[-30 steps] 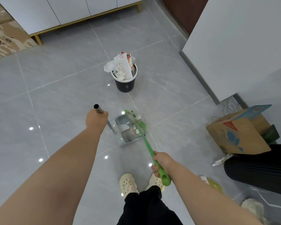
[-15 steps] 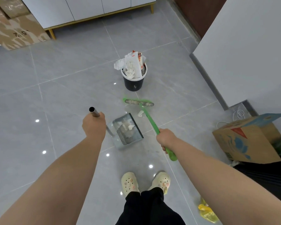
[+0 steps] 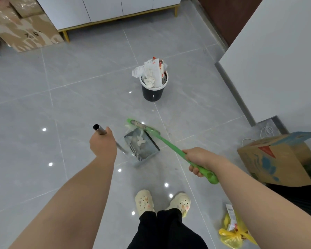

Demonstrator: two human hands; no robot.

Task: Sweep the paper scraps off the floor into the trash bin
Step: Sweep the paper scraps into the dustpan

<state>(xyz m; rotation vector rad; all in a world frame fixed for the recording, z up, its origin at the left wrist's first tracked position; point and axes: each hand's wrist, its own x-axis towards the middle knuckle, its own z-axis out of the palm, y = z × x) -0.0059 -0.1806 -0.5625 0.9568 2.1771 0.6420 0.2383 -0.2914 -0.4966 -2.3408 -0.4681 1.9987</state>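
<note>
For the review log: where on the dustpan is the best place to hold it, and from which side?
The metal tube handle, near its top end, taken from the person's side. It rises at a slant from the dustpan toward the person, so the pan sits low on the floor with the paper scraps in it. The left hand grips it there.

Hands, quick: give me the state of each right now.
Left hand: closed around the dustpan handle.
Right hand: closed around the green broom handle.
</note>
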